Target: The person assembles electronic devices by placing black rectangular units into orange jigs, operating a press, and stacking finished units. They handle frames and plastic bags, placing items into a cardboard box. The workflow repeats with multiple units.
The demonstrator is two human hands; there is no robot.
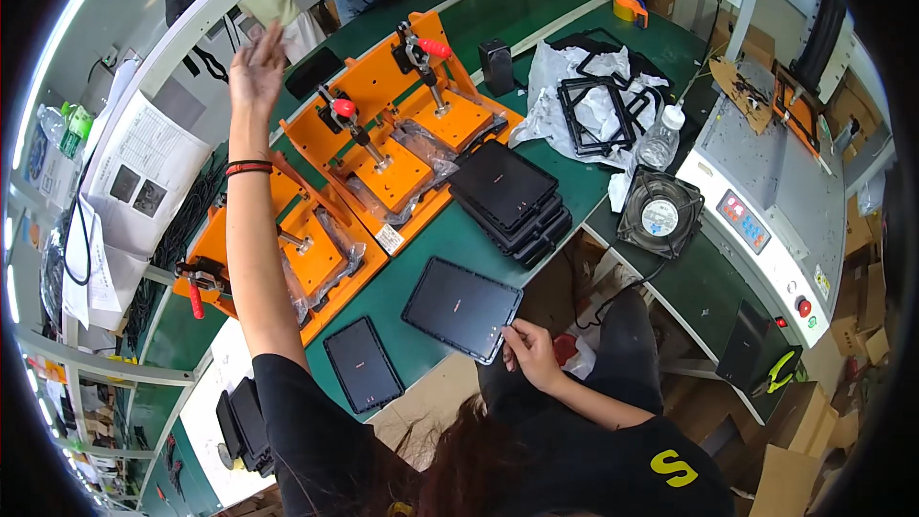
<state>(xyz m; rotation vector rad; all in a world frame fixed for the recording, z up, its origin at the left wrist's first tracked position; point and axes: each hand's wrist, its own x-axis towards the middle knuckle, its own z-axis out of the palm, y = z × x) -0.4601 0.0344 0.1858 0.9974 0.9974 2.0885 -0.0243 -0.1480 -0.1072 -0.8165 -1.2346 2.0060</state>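
My right hand (531, 354) pinches the lower right corner of a black rectangular tablet-like housing (462, 310), tilted over the table's front edge. My left arm is raised far forward, past the orange clamping fixtures. Up there my left hand (257, 72) is slightly blurred, its fingers stretched out and nothing visible in them. A second black housing (363, 365) lies flat on the green table to the left of the held one. Behind and to the right stands a stack of similar black housings (505, 190).
Orange fixtures with red-handled toggle clamps (345, 108) fill the table's back left. On the right are black frames (595, 115) on white wrapping, a clear bottle (661, 139), a square fan (661, 215) and a machine with a control panel (745, 220). More black housings (244, 426) stand at lower left.
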